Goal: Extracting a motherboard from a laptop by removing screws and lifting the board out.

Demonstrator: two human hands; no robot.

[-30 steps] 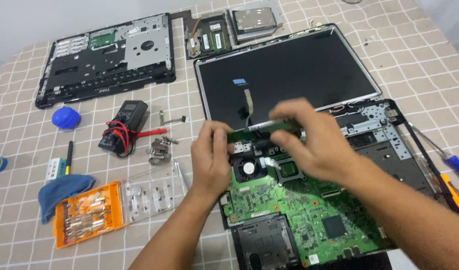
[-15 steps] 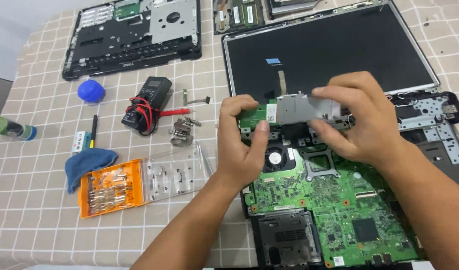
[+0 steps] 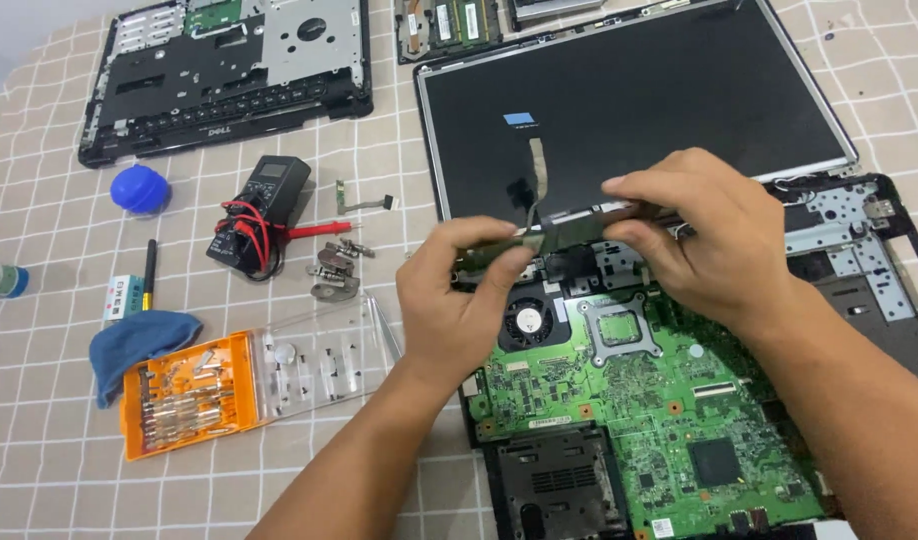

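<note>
Both my hands hold one long, flat laptop part (image 3: 569, 228), a metal and green board strip, edge-on above the open laptop base. My left hand (image 3: 457, 300) pinches its left end. My right hand (image 3: 704, 240) grips its right end from above. Below them lies the green motherboard (image 3: 659, 410) with a small round fan (image 3: 527, 320) and a bare processor socket (image 3: 619, 328). The dark laptop screen (image 3: 629, 110) lies flat behind, with a ribbon cable (image 3: 535, 180) on it.
A black laptop top cover (image 3: 229, 75) lies at the back left. A black multimeter (image 3: 264, 210) with red leads, a blue round thing (image 3: 140, 189), a blue cloth (image 3: 139, 345), an orange screwdriver-bit case (image 3: 194, 395) and small metal parts (image 3: 334, 275) sit on the checked cloth at left.
My hands have tilted the long part from flat side up to edge-on and lifted it slightly. The camera has moved closer.
</note>
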